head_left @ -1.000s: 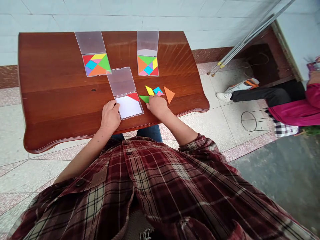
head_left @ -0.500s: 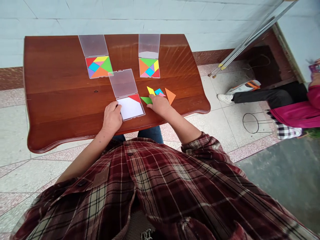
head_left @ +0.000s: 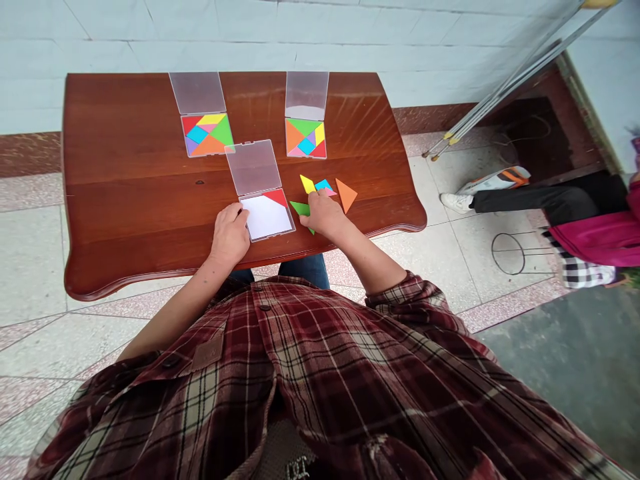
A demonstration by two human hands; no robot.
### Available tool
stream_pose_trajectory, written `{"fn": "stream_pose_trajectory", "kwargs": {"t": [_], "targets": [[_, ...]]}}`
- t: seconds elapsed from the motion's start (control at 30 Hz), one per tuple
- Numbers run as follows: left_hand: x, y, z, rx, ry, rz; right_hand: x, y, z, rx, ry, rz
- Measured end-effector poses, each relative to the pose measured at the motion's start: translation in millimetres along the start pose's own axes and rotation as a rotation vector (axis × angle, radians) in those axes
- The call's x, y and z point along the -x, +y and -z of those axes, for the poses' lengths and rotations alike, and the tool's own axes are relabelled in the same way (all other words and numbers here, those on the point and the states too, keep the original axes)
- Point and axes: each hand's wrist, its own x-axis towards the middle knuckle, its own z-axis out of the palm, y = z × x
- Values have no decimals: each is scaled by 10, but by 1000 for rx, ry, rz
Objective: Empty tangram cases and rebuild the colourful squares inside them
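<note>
On the table's near side lies an open clear tangram case [head_left: 270, 223], its tray white inside with one red triangle [head_left: 276, 197] in the upper right corner. My left hand [head_left: 231, 233] is closed on the left edge of that tray. To the right of the case, my right hand [head_left: 325, 215] has its thumb and fingers on a green triangle [head_left: 300, 208], partly covering it. Just beyond those fingers lie a yellow parallelogram [head_left: 307, 183], a blue piece [head_left: 324, 184] and a pink piece [head_left: 329, 191], the last partly hidden. An orange triangle [head_left: 347, 195] rests beside them.
Two open cases filled with coloured pieces, a left one [head_left: 207, 135] and a right one [head_left: 305, 138], sit farther back on the brown wooden table [head_left: 130, 200]. Crutches [head_left: 480, 107] lean at the right. A seated person's leg [head_left: 520, 200] and a wire stand [head_left: 509, 253] are nearby.
The green triangle has slid slightly toward me under my right hand, and its lower tip now shows below the thumb. My left hand stays on the case. The view has shifted a little.
</note>
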Motion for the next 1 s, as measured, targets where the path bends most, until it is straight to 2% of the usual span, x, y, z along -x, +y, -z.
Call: {"fn": "stream_pose_trajectory", "kwargs": {"t": [0.27, 0.77, 1.0], "targets": [[-3, -26, -33, -48, 1, -15, 4, 68, 1, -105, -7, -87], [3, -17, -30, -4, 22, -24, 259, 185, -156, -129, 34, 11], [-5, -12, -23, 2, 14, -14, 381, 254, -169, 20, 20, 294]]}}
